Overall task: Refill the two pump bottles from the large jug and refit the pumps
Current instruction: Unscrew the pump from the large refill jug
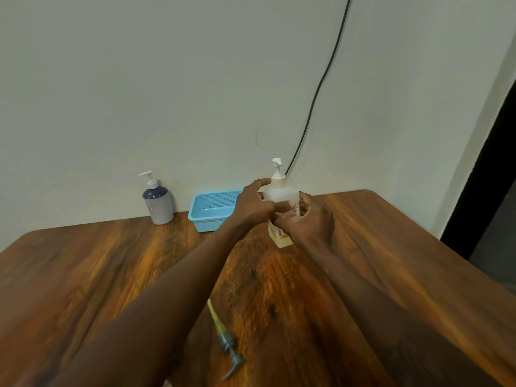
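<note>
Both hands, left & right, prob. gripping clear bottle.

Wooden table (pale wall behind)

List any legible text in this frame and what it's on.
Clear bottle: dark vertical print on its label, partly covered by the hands, too blurred to read.
Purple bottle: small reddish mark on the front, too small to read.
Basket, loose pump, table: no text visible.
</note>
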The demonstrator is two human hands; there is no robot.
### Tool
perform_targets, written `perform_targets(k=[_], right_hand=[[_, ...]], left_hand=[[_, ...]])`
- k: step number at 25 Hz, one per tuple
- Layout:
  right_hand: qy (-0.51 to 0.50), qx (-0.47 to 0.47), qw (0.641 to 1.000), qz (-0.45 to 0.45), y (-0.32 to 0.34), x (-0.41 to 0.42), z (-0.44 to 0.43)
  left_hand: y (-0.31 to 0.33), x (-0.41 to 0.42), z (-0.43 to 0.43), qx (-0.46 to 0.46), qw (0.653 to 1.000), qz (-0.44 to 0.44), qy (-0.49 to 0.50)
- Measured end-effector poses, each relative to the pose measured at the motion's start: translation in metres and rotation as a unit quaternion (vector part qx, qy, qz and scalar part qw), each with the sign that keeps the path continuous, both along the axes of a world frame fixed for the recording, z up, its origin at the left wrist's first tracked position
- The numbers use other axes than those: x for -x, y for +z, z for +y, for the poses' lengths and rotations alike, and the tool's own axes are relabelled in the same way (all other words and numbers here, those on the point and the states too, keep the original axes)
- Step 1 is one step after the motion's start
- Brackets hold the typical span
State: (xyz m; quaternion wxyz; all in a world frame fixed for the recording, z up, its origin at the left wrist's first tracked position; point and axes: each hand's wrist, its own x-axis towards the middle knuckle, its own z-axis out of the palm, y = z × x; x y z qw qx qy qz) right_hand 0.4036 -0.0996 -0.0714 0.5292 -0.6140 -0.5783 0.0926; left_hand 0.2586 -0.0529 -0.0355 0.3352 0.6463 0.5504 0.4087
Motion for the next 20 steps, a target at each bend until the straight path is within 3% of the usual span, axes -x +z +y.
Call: perform_targets(k=[5, 10, 13, 17, 20], right_hand=[[0.12, 0.018, 0.992, 0.019, 0.006, 0.014, -0.069], [0.276, 0.026, 0.959, 0.062, 0.022, 0.013, -0.107], [0.231, -0.018, 0.968, 0.094, 0.043, 0.024, -0.123], [0.131, -0.027, 0.99, -0.047, 0.067, 0.051, -0.137], [0.12, -0.054, 0.986, -0.099, 0.07, 0.06, -0.14]], left_hand=[[0.015, 0.043, -0.067, 0.007, 0.999, 0.054, 0.002], [0.029, 0.08, -0.12, 0.004, 0.997, 0.079, -0.02], [0.032, 0.088, -0.144, -0.001, 0.994, 0.11, -0.017], [0.028, 0.088, -0.166, -0.019, 0.992, 0.122, -0.025], [0.027, 0.089, -0.177, -0.013, 0.994, 0.103, -0.036]])
